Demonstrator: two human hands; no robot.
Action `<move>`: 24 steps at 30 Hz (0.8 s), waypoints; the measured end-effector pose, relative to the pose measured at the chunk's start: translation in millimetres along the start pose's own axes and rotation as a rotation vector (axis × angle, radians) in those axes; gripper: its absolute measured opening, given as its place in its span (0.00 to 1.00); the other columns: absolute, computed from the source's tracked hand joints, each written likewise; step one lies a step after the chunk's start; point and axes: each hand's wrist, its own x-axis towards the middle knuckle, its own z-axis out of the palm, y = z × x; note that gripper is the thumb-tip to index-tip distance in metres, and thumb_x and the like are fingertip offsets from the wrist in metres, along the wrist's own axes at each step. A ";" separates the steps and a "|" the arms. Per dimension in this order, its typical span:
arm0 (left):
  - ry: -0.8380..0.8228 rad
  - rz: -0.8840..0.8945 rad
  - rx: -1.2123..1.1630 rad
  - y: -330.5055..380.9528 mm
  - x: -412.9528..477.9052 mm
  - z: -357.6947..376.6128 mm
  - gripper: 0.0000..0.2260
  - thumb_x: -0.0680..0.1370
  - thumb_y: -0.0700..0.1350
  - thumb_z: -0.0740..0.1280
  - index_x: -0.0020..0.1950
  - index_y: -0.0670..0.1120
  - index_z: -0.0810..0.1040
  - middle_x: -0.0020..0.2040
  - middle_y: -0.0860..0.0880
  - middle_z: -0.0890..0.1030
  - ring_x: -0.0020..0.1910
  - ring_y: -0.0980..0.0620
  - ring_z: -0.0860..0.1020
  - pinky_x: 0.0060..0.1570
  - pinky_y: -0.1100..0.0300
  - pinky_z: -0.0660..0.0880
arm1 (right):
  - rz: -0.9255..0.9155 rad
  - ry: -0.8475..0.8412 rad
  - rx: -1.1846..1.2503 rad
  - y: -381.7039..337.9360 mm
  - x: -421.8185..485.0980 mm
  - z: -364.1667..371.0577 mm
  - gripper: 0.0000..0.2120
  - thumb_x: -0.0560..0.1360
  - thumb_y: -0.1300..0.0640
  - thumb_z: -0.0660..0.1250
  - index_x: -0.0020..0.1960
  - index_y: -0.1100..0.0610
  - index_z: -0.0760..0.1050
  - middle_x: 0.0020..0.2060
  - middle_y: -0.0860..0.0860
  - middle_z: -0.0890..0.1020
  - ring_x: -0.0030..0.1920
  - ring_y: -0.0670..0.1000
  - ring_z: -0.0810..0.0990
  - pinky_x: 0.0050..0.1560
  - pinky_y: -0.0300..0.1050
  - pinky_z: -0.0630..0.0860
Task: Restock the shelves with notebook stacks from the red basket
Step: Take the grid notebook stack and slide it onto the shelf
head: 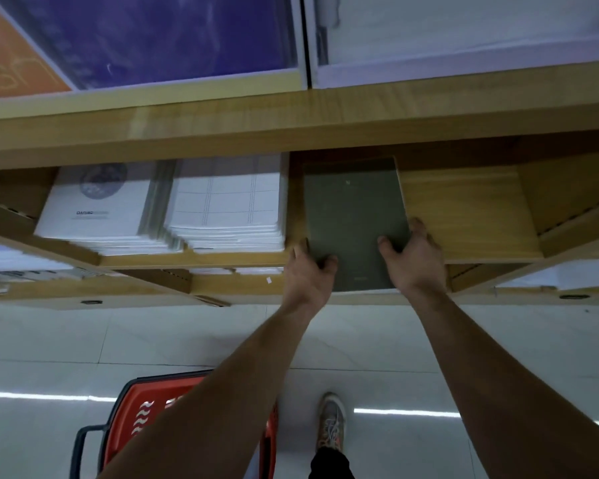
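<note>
A dark grey-green notebook stack point(353, 209) lies on the wooden shelf point(464, 216), its near end sticking out past the shelf's front edge. My left hand point(308, 274) grips its near left corner, thumb on top. On its right edge my right hand point(415, 257) holds it, thumb on the cover and fingers curled round the side. The red basket point(146, 409) stands on the floor at the bottom left, partly hidden by my left forearm.
Two stacks of white notebooks point(229, 209) fill the shelf's left part. To the right of the grey stack the shelf board is bare. Higher shelves hold a purple book point(159, 36) and white stacks. One shoe point(331, 423) stands on the pale tiled floor.
</note>
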 end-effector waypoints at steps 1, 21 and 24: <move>-0.014 0.011 0.000 -8.4 -9.8 0.0 0.21 0.78 0.50 0.69 0.69 0.48 0.69 0.62 0.49 0.76 0.59 0.47 0.77 0.61 0.48 0.78 | 0.007 0.013 -0.036 6.0 -11.7 2.7 0.32 0.78 0.41 0.65 0.75 0.55 0.62 0.64 0.58 0.76 0.62 0.63 0.76 0.59 0.58 0.75; 0.158 0.070 0.078 16.3 54.7 20.3 0.20 0.79 0.40 0.62 0.71 0.50 0.67 0.61 0.45 0.79 0.60 0.41 0.78 0.64 0.45 0.75 | -0.046 0.110 0.123 -14.2 36.4 23.9 0.28 0.79 0.46 0.67 0.75 0.54 0.63 0.63 0.56 0.77 0.62 0.60 0.73 0.54 0.49 0.74; 0.155 0.086 0.103 18.7 55.0 22.7 0.22 0.80 0.42 0.62 0.73 0.51 0.64 0.63 0.44 0.78 0.60 0.40 0.77 0.64 0.43 0.75 | -0.036 0.138 0.081 -15.7 41.1 27.9 0.30 0.79 0.44 0.66 0.76 0.54 0.61 0.65 0.57 0.76 0.62 0.60 0.72 0.56 0.54 0.76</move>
